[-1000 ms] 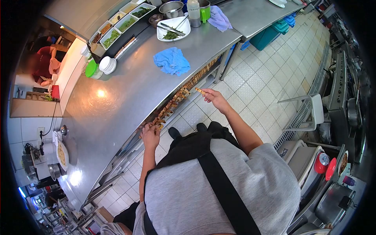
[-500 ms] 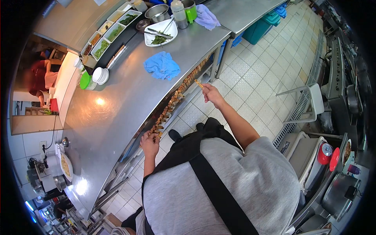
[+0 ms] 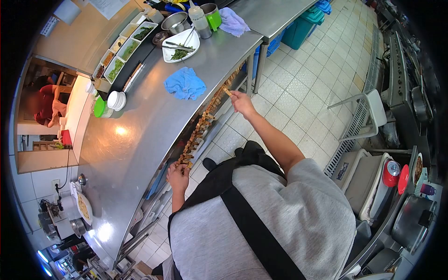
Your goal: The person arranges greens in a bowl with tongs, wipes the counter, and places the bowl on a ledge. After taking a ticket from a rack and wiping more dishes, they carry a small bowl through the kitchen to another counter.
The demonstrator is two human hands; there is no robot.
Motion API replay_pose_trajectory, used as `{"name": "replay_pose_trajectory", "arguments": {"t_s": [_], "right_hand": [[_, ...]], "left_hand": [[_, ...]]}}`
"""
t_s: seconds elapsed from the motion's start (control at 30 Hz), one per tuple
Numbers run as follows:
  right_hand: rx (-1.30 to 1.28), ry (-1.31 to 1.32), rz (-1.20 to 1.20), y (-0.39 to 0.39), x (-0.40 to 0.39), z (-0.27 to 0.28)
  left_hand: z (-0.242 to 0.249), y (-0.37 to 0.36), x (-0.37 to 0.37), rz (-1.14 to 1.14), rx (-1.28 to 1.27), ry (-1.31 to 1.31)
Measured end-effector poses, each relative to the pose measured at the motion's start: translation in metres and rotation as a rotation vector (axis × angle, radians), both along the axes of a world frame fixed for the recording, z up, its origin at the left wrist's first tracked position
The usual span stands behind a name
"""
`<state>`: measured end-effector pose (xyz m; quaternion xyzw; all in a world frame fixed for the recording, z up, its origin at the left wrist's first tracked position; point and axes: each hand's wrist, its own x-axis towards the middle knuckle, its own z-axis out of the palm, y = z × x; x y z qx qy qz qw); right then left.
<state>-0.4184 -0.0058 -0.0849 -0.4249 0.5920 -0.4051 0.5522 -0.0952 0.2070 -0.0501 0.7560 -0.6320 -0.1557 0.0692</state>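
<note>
A long line of small wooden pieces that look like clothespins (image 3: pixel 201 125) runs along the front edge of the steel counter, just below its top. My right hand (image 3: pixel 241 102) pinches one tan, clothespin-like wooden piece (image 3: pixel 227 91), its tip close to the upper part of the line. At the lower end, my left hand (image 3: pixel 178 176) has its fingers curled around the last wooden pieces. Exactly what those fingers grip is partly hidden. A crumpled blue cloth (image 3: pixel 185 84) lies on the counter above the line.
On the steel counter (image 3: pixel 135 154) stand a white dish with greens and tongs (image 3: pixel 181 45), a squeeze bottle (image 3: pixel 199 21), stacked small white dishes (image 3: pixel 116 100) and trays of chopped toppings (image 3: pixel 115 69). A white stool (image 3: pixel 371 114) stands right. Another person (image 3: pixel 49 105) is beyond the opening.
My right hand has brought its wooden piece up and left, nearer the line. My left hand stays at the lower end. The whole view has shifted slightly.
</note>
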Motion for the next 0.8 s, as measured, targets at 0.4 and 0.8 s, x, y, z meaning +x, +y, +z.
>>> {"name": "replay_pose_trajectory", "arguments": {"t_s": [0.4,0.8], "right_hand": [[0.03,0.016,0.022,-0.015,0.0,-0.013],[0.448,-0.196,0.458,0.036,0.038,-0.032]], "left_hand": [[0.006,0.002,-0.001,0.001,-0.019,0.014],[-0.009,-0.001,0.023,0.076,-0.037,0.187]]}}
